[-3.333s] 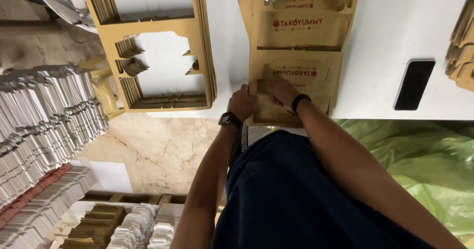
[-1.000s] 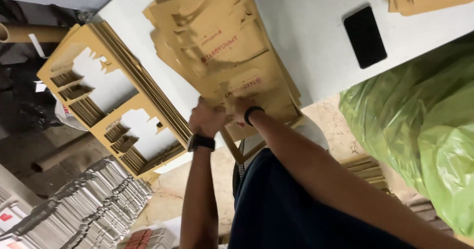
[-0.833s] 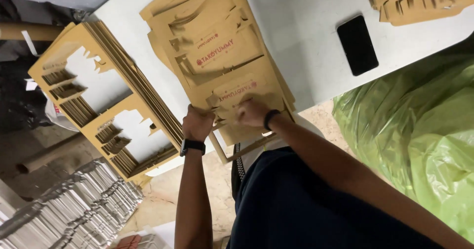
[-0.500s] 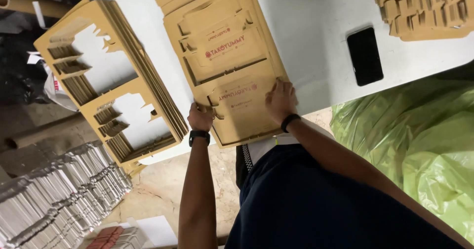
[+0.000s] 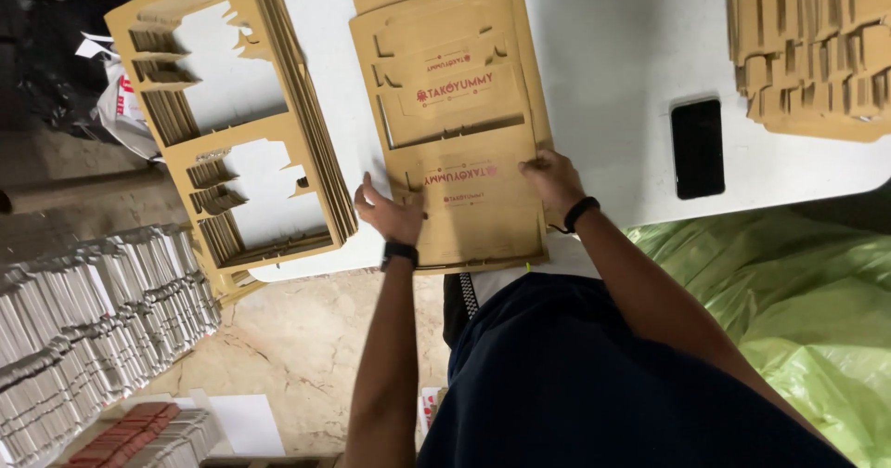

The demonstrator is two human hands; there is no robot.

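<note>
— Where were our hands?

— Our left hand (image 5: 390,213) was at nine o'clock of the top brown card sheet (image 5: 459,124), fingers spread, flat against its left edge. Our right hand (image 5: 554,178) was at three o'clock, fingers bent and pressed on the right edge. Neither hand pinched anything.

— And where was the sheet?

— It lay on top of a stack of sheets on the white table (image 5: 613,50), right in front of us, hanging a little over the near edge.

— What else was near?

— A pile of cut-out card frames (image 5: 232,134) at ten o'clock, a black phone (image 5: 697,148) at three o'clock, and more card pieces (image 5: 807,50) at two o'clock. A green plastic bag (image 5: 798,292) sat below the table.

— How did we do it well?

— We thought both hands should push evenly, so the pre-cut panel came free without tearing.
</note>
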